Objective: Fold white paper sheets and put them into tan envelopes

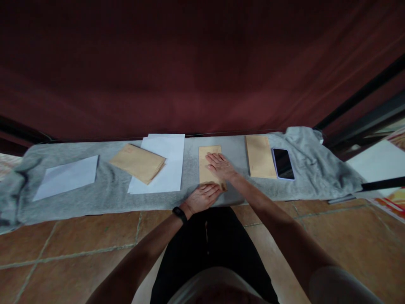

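Note:
A brown envelope (209, 157) lies on the grey cloth (110, 194) straight ahead of me. My right hand (220, 165) lies flat on it, fingers stretched out and pressing down. My left hand (203, 197) rests flat at the envelope's near edge, fingers together and extended. A black band circles my left wrist.
To the left lie a stack of brown envelopes (138, 163) on white sheets (166, 164) and a white folded sheet (67, 176). To the right are another brown envelope (259, 156) and a dark phone (282, 163). A dark red curtain hangs behind. Tiled floor lies below.

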